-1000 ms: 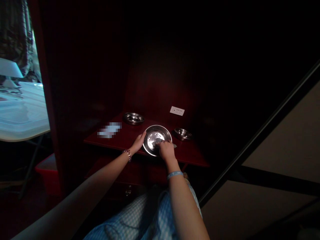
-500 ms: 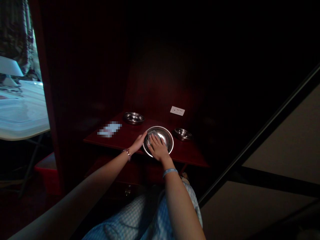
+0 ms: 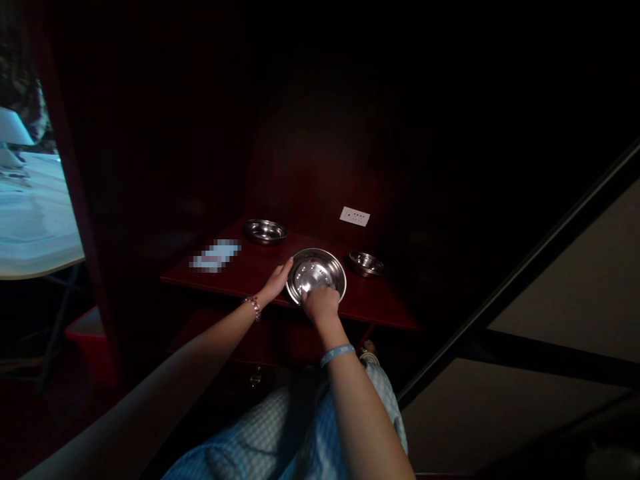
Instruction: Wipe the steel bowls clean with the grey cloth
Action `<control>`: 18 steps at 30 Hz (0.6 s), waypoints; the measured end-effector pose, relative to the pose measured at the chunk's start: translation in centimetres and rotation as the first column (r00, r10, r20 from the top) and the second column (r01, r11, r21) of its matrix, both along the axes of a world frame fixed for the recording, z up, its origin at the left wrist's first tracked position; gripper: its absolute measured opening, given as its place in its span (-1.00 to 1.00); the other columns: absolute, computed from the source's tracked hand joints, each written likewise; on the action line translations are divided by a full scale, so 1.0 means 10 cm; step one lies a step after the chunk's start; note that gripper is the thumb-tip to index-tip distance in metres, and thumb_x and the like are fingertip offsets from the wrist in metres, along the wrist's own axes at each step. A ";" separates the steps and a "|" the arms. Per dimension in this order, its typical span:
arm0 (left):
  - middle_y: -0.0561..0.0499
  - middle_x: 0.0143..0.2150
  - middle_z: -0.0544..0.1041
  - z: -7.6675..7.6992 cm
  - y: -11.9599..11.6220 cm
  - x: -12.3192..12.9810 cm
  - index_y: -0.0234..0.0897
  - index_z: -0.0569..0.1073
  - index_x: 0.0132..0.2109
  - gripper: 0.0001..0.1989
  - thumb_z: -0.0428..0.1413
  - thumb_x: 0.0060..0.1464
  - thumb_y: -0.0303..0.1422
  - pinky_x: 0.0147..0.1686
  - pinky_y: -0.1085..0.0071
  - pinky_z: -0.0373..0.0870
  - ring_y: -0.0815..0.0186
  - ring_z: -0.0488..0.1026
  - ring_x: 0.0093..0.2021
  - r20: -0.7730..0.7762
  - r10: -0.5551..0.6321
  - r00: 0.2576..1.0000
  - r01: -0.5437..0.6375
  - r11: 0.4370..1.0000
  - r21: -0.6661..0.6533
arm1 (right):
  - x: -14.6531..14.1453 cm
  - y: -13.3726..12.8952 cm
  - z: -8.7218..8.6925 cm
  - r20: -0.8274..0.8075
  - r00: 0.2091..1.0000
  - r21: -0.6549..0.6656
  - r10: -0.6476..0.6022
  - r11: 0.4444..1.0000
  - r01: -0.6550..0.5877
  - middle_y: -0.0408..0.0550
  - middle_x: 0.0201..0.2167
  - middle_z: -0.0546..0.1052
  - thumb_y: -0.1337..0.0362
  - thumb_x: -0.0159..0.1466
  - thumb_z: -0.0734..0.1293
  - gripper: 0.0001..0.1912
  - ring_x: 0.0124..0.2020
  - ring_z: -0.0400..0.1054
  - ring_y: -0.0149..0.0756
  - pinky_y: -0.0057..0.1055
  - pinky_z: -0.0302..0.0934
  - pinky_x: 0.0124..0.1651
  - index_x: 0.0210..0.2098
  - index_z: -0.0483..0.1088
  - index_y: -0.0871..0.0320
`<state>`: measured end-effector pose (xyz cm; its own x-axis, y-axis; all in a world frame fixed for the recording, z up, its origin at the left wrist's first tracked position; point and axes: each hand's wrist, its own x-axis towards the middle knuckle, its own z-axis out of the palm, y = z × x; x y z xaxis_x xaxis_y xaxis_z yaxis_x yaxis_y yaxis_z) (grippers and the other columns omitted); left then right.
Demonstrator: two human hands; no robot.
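A shiny metal bowl (image 3: 317,265) is tilted toward me at the front edge of a dark red tabletop. My left hand (image 3: 276,281), with a beaded bracelet at the wrist, grips the bowl's left rim. My right hand (image 3: 321,303), a blue band on its wrist, is inside the near side of the bowl with its fingers curled. The grey cloth seen under it a moment ago is now hidden, apparently in the closed fingers. Droplets or bright specks dot the bowl's inner surface.
Another metal bowl (image 3: 266,231) sits at back left, and a smaller metal bowl (image 3: 365,263) at right. A blurred pale item (image 3: 216,256) lies on the tabletop (image 3: 255,270). The back wall holds a white socket plate (image 3: 355,217). A pale table (image 3: 37,220) stands far left.
My right hand has gone from flat, spread fingers on the grey cloth to a curled grip nearer the bowl's front. The bowl's inside now shows more. My left hand stays on the rim.
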<state>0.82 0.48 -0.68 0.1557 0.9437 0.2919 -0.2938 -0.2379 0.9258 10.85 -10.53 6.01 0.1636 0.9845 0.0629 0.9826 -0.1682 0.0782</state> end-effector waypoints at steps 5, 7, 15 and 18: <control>-0.12 -0.27 0.64 0.00 0.00 0.00 -0.35 0.59 -0.20 -0.37 0.06 -0.01 0.18 -0.04 0.30 0.35 0.10 0.53 -0.13 0.011 0.043 0.999 -0.043 0.999 0.004 | -0.14 -0.16 0.01 -0.007 0.992 -0.005 0.122 0.992 -0.122 0.41 -0.11 0.56 -0.03 0.42 -0.06 -0.27 -0.01 0.46 0.05 -0.17 0.29 -0.02 -0.06 0.51 0.42; -0.11 -0.32 0.63 -0.02 0.03 -0.01 -0.36 0.58 -0.22 -0.36 0.05 -0.02 0.18 -0.10 0.30 0.37 0.11 0.53 -0.19 0.008 0.103 0.995 -0.102 0.994 -0.039 | -0.14 -0.20 -0.03 -0.021 0.975 0.026 0.223 0.975 -0.222 0.39 -0.04 0.53 -0.11 0.39 -0.03 -0.25 -0.01 0.45 0.05 -0.16 0.30 -0.02 0.05 0.43 0.42; -0.08 -0.44 0.59 -0.10 0.13 -0.03 -0.32 0.56 -0.33 -0.40 0.06 -0.04 0.19 -0.08 0.31 0.35 0.09 0.52 -0.19 0.005 0.165 0.986 -0.165 0.985 -0.054 | -0.16 -0.16 -0.15 0.025 0.903 0.094 0.429 0.898 -0.429 0.30 0.13 0.42 0.28 0.34 0.20 -0.42 -0.01 0.44 -0.05 -0.23 0.35 -0.06 0.31 0.08 0.33; -0.09 -0.37 0.62 -0.07 0.14 -0.02 -0.33 0.57 -0.26 -0.39 0.09 -0.07 0.18 -0.05 0.29 0.37 0.07 0.53 -0.15 0.051 0.117 0.992 -0.113 0.991 -0.078 | -0.17 -0.15 -0.11 0.059 0.916 0.090 0.397 0.912 -0.400 0.25 0.03 0.50 0.47 0.35 0.07 -0.49 -0.05 0.47 -0.13 -0.27 0.34 -0.07 0.28 0.14 0.26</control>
<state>0.64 1.84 -1.36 0.0308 0.9739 0.2250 -0.3195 -0.2037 0.9254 9.18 -12.05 4.95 -0.2455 0.9560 0.1606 0.9662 0.2279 0.1203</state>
